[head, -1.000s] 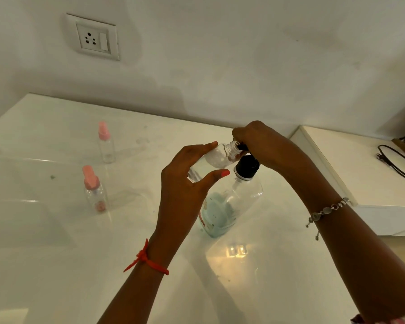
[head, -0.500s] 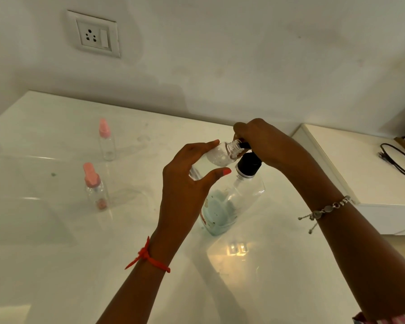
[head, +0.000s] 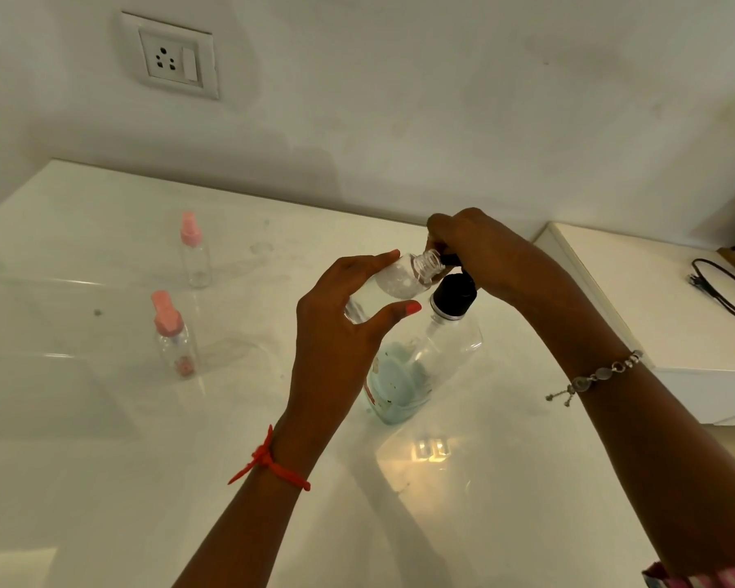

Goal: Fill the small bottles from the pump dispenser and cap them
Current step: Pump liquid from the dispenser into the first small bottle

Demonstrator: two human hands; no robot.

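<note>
My left hand (head: 336, 316) grips a small clear uncapped bottle (head: 399, 278), tilted with its threaded mouth up against the black nozzle of the pump dispenser (head: 416, 358). The dispenser is a clear bottle with a black collar and a little bluish liquid at its bottom, standing on the white counter. My right hand (head: 493, 256) sits curled over the pump head and hides most of it. Two small clear bottles with pink caps stand to the left, the near capped bottle (head: 172, 337) and the far capped bottle (head: 194, 252).
The glossy white counter (head: 102, 439) ends at a white wall with a power socket (head: 172, 57). A lower white shelf (head: 662, 299) on the right carries a black cable (head: 722, 290).
Both hands and the small bottle stay at the pump nozzle; they have only shifted slightly.
</note>
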